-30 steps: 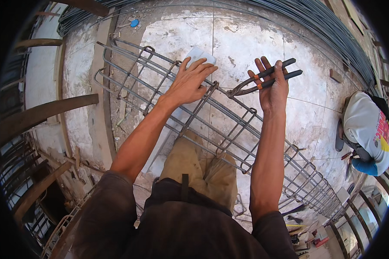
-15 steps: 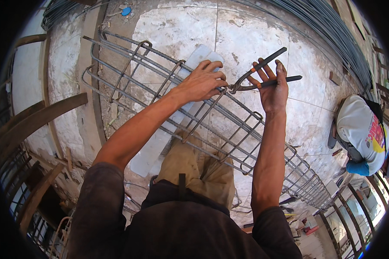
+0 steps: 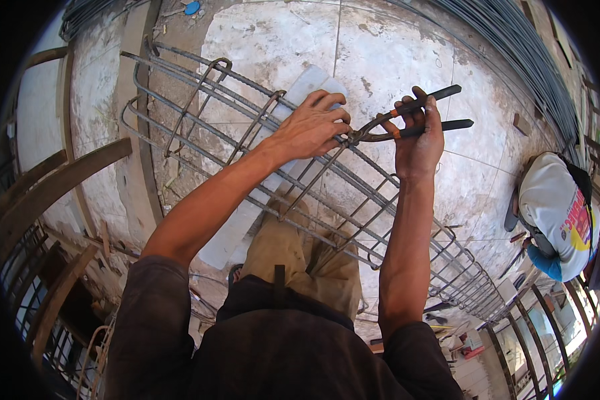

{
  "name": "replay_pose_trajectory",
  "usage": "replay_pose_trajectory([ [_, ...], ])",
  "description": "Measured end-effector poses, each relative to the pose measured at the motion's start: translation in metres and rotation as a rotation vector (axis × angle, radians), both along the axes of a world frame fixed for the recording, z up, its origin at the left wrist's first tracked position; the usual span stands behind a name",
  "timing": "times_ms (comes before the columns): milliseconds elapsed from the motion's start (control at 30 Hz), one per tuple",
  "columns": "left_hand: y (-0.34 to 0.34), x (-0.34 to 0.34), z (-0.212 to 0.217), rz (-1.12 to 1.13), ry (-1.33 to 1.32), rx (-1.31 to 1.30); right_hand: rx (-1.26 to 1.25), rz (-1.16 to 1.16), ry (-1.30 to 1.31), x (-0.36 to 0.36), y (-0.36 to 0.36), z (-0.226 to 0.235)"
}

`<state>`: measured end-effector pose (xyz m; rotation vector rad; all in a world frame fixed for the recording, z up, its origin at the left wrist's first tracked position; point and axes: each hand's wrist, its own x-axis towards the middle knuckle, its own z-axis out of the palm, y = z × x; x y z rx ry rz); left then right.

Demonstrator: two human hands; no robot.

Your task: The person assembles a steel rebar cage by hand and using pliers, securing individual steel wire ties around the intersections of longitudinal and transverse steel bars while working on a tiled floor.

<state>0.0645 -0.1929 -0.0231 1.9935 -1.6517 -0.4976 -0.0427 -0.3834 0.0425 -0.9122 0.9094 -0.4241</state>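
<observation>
A long steel rebar cage (image 3: pixel 230 137) slants across in front of my legs, from upper left to lower right. My left hand (image 3: pixel 317 127) lies over its upper bars with bent fingers. The fingertips touch the crossing of a bar and a stirrup; whatever they pinch is hidden. In my right hand (image 3: pixel 420 137) is a pair of pincers (image 3: pixel 452 125) with black grips and orange bands. Fingers and thumb curl around the two handles, which stand partly apart. The pincers' jaws meet the cage at that crossing, just beside my left fingertips.
Beneath the cage lies a pale board (image 3: pixel 307 83). A bundle of steel rods (image 3: pixel 520 53) curves along the upper right. At the right, a co-worker in a white shirt (image 3: pixel 553 193) bends down. Wooden beams (image 3: pixel 63 180) stand at the left.
My right fingers have closed in on the handles, bringing them nearer to each other. The pincers have turned slightly at the crossing. My left hand stays put. The co-worker's blue-sleeved arm has shifted.
</observation>
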Motion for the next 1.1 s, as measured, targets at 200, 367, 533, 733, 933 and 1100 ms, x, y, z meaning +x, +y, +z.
replay_pose_trajectory([
  [200,-0.002,-0.001,0.002,0.019,0.011,0.015,-0.188,-0.278,0.141,0.04,0.005,-0.026],
  [367,-0.005,-0.002,0.003,0.016,-0.036,0.018,-0.097,-0.221,0.294,0.06,-0.008,-0.042],
  [533,-0.005,-0.002,0.004,0.007,-0.018,0.055,-0.082,-0.152,0.354,0.07,-0.011,-0.048],
  [733,-0.007,-0.005,0.007,0.028,-0.074,0.069,-0.042,-0.156,0.33,0.072,-0.012,-0.04],
  [933,-0.01,-0.002,0.008,0.0,-0.059,0.102,0.003,-0.301,0.226,0.053,-0.013,-0.041],
  [1100,-0.01,0.0,0.004,-0.021,-0.054,0.086,0.036,-0.266,0.29,0.061,-0.018,-0.048],
])
